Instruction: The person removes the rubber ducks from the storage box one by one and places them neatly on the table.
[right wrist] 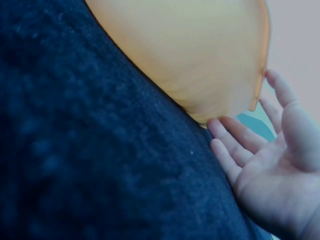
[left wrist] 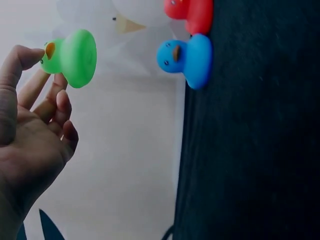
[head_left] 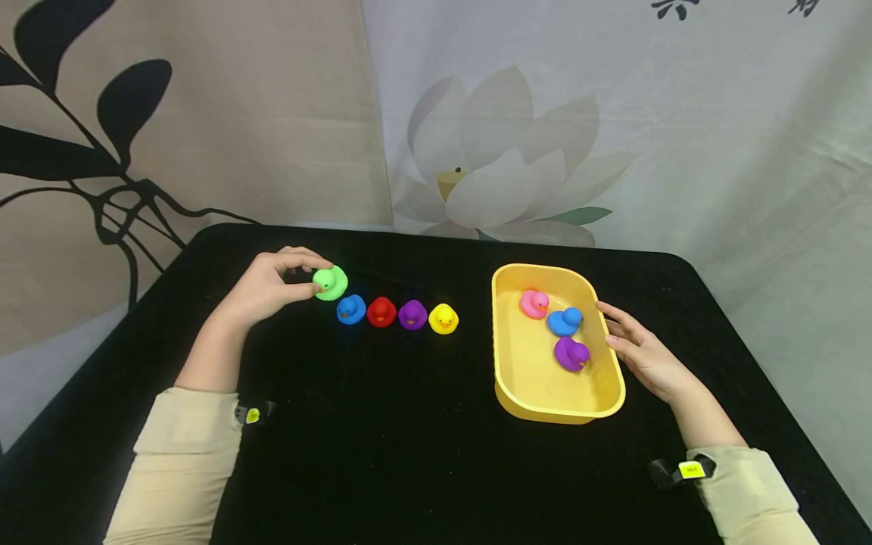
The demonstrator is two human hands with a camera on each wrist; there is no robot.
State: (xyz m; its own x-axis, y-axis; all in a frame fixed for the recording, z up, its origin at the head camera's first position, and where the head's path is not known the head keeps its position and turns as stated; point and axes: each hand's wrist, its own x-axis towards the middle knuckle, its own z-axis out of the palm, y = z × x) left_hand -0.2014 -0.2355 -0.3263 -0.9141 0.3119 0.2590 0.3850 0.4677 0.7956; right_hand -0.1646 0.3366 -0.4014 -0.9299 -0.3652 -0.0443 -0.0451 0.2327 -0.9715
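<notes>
Between thumb and fingers, my left hand (head_left: 278, 277) pinches a green rubber duck (head_left: 331, 283); the left wrist view shows the duck (left wrist: 75, 57) held up off the table, its flat base turned to the camera. Just below it in the head view stands a blue duck (head_left: 351, 309), first in a row with a red duck (head_left: 381, 311), a purple duck (head_left: 412, 315) and a yellow duck (head_left: 444, 319). My right hand (head_left: 643, 352) rests against the right side of a yellow tub (head_left: 524, 390), fingers loosely extended along its rim and wall.
Inside the tub lie a pink duck (head_left: 534, 303), another blue duck (head_left: 565, 322) and another purple duck (head_left: 571, 354). Black cloth covers the table (head_left: 381, 454). A printed curtain (head_left: 306, 113) hangs behind its far edge.
</notes>
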